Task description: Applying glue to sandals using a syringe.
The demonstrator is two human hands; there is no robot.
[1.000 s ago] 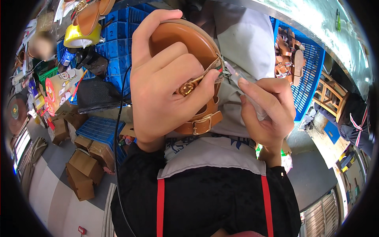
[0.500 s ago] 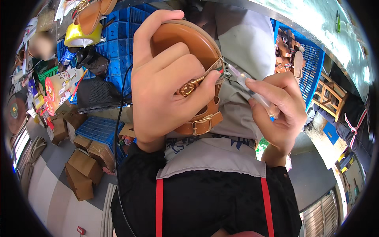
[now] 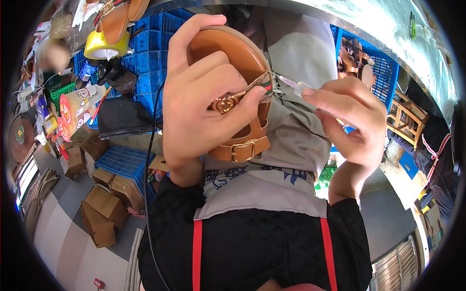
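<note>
My left hand (image 3: 196,106) is wrapped round a brown sandal (image 3: 245,53), its toe end tilted up and away from me. Across the sandal runs a strap with a green and red stripe and a gold ornament (image 3: 224,104); my left thumb presses on that strap. A buckled ankle strap (image 3: 242,151) hangs nearest my body. Between thumb and fingers, my right hand (image 3: 353,114) pinches a clear syringe (image 3: 301,88). Its thin needle meets the strap's edge at the sole's right side; exact contact is too small to tell. Most of the barrel is hidden by my fingers.
A glossy worktable (image 3: 359,22) lies along the far side. Beneath it at right, a blue crate (image 3: 381,72) holds several sandals. Stacked blue crates (image 3: 148,53), yellow tape (image 3: 104,48) and cardboard boxes (image 3: 99,213) stand at left. A black cable (image 3: 148,184) hangs beside my left arm.
My right hand has shifted to the right and its grip on the syringe has changed, so less of the barrel shows. The needle stays by the strap's edge. The sandal has barely moved.
</note>
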